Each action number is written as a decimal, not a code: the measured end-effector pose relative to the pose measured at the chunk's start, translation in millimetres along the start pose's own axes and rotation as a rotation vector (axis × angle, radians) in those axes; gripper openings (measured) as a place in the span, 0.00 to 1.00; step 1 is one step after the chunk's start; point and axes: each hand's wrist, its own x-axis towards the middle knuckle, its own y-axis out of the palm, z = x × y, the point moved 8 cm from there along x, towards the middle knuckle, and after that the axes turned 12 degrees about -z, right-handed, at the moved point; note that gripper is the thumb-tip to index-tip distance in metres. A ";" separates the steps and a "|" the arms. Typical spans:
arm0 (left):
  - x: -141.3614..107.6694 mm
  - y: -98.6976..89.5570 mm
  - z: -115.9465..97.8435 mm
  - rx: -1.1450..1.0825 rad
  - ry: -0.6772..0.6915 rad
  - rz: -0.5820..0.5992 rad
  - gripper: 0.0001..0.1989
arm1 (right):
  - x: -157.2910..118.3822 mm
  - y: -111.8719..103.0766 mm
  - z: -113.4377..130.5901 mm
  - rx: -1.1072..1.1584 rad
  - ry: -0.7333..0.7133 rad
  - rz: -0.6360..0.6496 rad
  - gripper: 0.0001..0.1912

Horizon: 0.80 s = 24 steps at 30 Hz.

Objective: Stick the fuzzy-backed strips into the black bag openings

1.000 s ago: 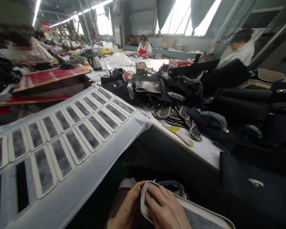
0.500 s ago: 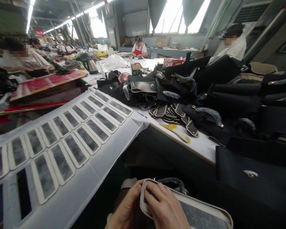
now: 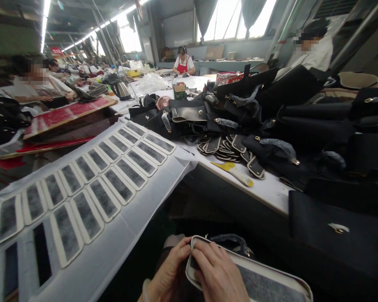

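At the bottom of the head view, a handbag (image 3: pixel 271 277) lies with its cream-rimmed, grey-centred rounded bottom facing up. Its plastic-wrapped handle shows behind the rim. My left hand (image 3: pixel 170 272) grips the near left corner, thumb on the rim and the other fingers hidden underneath. Bent and close together, the fingers of my right hand (image 3: pixel 220 270) press on the panel just inside the rim at that same corner. Left of my hands, rounded panels (image 3: pixel 124 184) with cream borders and grey centres lie in two rows on a white-covered table (image 3: pixel 138 222).
Black handbags (image 3: pixel 315 121) are heaped on the right-hand table. Small cream-edged flaps (image 3: pixel 220 147) and a yellow-stained brush-like tool (image 3: pixel 234 173) lie near its edge. Red boards (image 3: pixel 72 111) are stacked left. A person in a red apron (image 3: pixel 183 65) works at the back; others sit at both sides.
The view has shifted slightly, so the panels at left appear further right. Both hands remain at the same corner of the handbag, with my right fingers moved only a little.
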 end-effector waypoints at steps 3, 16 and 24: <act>-2.3 -1.4 0.2 0.005 -0.035 -0.052 0.17 | -10.1 11.7 -7.3 -0.015 0.076 0.056 0.37; -3.4 1.0 -15.2 0.531 0.253 -0.107 0.16 | -14.0 18.8 -11.5 0.031 0.313 0.110 0.31; 2.2 -14.0 -11.1 0.517 0.121 -0.243 0.25 | -15.3 -50.9 -38.1 0.517 0.516 -0.085 0.15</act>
